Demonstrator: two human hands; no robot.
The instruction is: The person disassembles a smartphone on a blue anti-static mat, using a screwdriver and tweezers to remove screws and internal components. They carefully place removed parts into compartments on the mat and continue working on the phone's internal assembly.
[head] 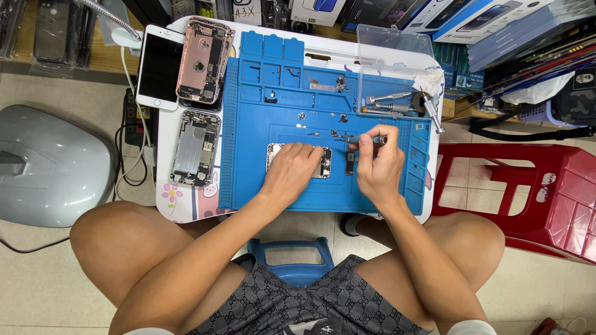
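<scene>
My left hand [292, 169] lies flat on an opened phone body [324, 162] in the middle of a blue repair mat [248, 136], covering most of it. My right hand [377, 162] is closed around a slim grey screwdriver [367, 140], whose tip points left toward the phone's top edge. A small dark part [349, 163] lies on the mat between my hands. Tiny screws and metal pieces [310, 133] are scattered on the mat above the phone.
Left of the mat lie a white phone screen [158, 67], a pink opened phone [205, 60] and a silver opened phone [196, 147]. Several screwdrivers [397, 102] rest under a clear plastic lid [394, 46]. A red stool [528, 186] stands right, a grey machine [49, 164] left.
</scene>
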